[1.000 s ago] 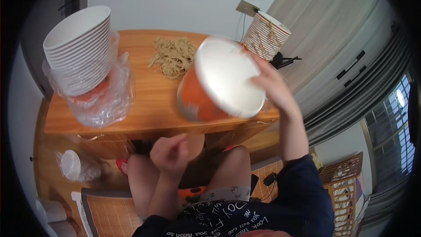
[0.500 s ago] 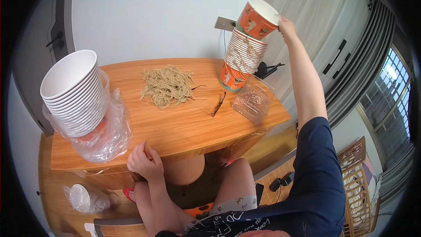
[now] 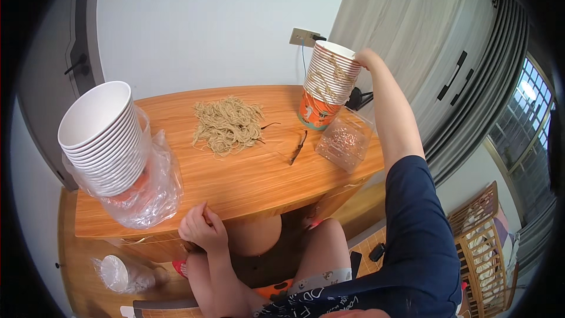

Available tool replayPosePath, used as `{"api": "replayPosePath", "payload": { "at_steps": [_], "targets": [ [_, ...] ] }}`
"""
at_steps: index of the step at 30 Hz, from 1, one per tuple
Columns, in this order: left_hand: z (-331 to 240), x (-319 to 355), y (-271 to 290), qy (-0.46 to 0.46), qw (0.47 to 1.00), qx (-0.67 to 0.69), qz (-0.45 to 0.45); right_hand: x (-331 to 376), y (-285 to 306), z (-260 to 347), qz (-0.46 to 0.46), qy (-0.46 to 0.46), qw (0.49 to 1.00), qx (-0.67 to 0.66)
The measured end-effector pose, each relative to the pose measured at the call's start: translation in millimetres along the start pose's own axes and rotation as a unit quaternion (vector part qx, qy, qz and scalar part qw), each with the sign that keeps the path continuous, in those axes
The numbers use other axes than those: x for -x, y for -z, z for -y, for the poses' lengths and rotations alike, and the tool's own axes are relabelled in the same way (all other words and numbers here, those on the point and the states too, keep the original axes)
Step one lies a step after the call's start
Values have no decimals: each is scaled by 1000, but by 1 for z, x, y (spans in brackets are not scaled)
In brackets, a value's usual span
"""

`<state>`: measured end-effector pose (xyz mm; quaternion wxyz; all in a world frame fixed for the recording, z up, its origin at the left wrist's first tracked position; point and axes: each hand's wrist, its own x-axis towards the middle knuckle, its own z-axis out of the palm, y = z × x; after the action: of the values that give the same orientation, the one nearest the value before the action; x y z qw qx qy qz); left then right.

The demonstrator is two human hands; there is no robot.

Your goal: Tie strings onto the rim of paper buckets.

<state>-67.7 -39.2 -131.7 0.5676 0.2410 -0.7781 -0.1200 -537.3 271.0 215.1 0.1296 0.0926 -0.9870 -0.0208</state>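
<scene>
My right hand is curled over the right rim of the topmost paper bucket, pinching it; its fingertips are partly hidden. That bucket sits nested in a tall stack with white rims and an orange printed bucket at the bottom. Strands of beige twine hang across the stack's side. My left hand rests by the table's front edge, fingers curled in, with nothing visible in them. Ahead of it on the table lies a loose tangle of beige twine.
White paper buckets in a clear plastic bag stand at the table's left. A clear box with small beads and a dark, thin piece lie right of centre. A wrapped white roll-like item stands on the floor, lower left.
My right hand has come down with the orange bucket, which now sits nested in the stack instead of above it. My left hand stays near the table edge. The view has shifted slightly.
</scene>
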Motion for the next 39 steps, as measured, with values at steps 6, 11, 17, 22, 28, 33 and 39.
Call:
{"api": "replayPosePath", "payload": {
  "at_steps": [6, 11, 17, 22, 28, 33, 39],
  "targets": [
    [-8, -1, -4, 4, 1000, 16, -8, -25, -12, -31, -49, -52, 997, 13],
    [1, 1, -3, -1, 1000, -8, -11, 5, -22, -13, -65, -78, 991, -90],
    [10, -2, 4, -10, 1000, 7, 7, 73, -50, -2, -266, -77, 921, -273],
    [11, 2, 2, -21, 996, 49, 76, 133, -67, 11, -348, -8, 909, -231],
    [20, -5, 33, -94, 991, 46, 78, 234, -69, 137, -110, 119, 985, -61],
    [19, -6, 38, -107, 991, 39, 71, 287, -121, 264, -22, 253, 935, -247],
    [10, -8, 44, -93, 988, 43, 120, 280, -179, 323, -142, 246, 915, -286]
  ]
}}
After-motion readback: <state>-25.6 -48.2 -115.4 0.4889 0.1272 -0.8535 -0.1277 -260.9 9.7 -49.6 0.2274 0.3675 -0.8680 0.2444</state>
